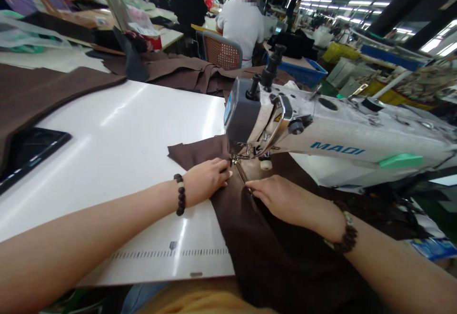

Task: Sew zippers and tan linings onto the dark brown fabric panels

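A dark brown fabric piece (271,252) lies under the presser foot (238,158) of a white sewing machine (342,133) and hangs toward me. My left hand (205,178) rests on the fabric just left of the needle, fingers curled and pressing the cloth down. Just right of the seam line, my right hand (285,200) lies flat on the fabric with its fingers stretched toward the foot. Both wrists wear dark bead bracelets.
A white table (117,152) with a printed ruler along its front edge spreads to the left. More brown cloth (39,93) is piled at the far left and behind. A person in a white shirt (241,24) sits on a chair ahead. A blue crate (307,71) stands beyond the machine.
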### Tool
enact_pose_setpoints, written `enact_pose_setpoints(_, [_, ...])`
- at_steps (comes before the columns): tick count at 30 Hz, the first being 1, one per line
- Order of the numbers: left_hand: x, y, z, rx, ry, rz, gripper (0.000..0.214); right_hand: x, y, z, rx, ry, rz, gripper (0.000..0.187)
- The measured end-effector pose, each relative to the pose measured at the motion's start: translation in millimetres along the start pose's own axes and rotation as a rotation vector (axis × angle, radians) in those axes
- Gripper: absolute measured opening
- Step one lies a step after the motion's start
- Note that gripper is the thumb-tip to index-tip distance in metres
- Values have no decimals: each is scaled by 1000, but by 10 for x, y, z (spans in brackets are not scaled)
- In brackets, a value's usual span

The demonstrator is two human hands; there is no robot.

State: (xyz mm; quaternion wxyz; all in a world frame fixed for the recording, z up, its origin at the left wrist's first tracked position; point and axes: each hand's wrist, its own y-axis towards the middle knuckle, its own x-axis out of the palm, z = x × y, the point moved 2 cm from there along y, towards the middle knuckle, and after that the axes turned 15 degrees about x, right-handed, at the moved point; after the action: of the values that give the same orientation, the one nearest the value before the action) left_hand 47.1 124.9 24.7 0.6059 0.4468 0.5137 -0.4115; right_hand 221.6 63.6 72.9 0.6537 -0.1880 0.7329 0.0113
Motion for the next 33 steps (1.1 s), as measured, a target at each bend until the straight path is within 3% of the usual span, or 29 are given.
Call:
enact_pose_setpoints(4, [78, 59, 160, -41, 51, 65, 40, 299, 132, -11, 77, 26, 233, 40])
enact_pose_setpoints(8, [140, 68, 182, -52, 98, 121, 55, 559, 120, -67, 205, 38, 278, 43])
enact_pose_setpoints(14, [171, 19, 81, 16, 46, 143, 56, 448, 94, -104, 175, 8, 221, 41])
enact_pose_setpoints(21, [174, -34, -82, 130, -23, 152, 53, 515, 92, -276, 298, -93, 292, 40])
enact_pose_setpoints(33, [170, -35, -258, 223, -86, 115, 55, 487, 122, -386, 395, -60, 242, 39])
